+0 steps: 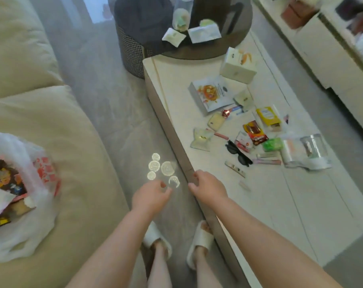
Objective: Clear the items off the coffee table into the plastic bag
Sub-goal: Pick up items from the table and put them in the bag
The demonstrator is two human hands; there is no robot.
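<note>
A white plastic bag (20,235) with red print lies open on the sofa at the left, with several snack packets inside. The white coffee table (270,204) at the right carries a scatter of items: a recipe booklet (212,92), a white box (237,66), a yellow packet (267,116), black sunglasses (237,153), a green pack (273,144) and a clear bag (307,150). My left hand (150,196) hangs over the floor between sofa and table, fingers loosely curled and holding nothing. My right hand (207,187) hovers at the table's near edge, also holding nothing.
A beige sofa (51,121) fills the left. A dark round side table (197,48) with white packets stands at the far end of the coffee table. A white cabinet (332,59) runs along the right. Bright light spots (161,167) lie on the grey floor by my slippers (157,240).
</note>
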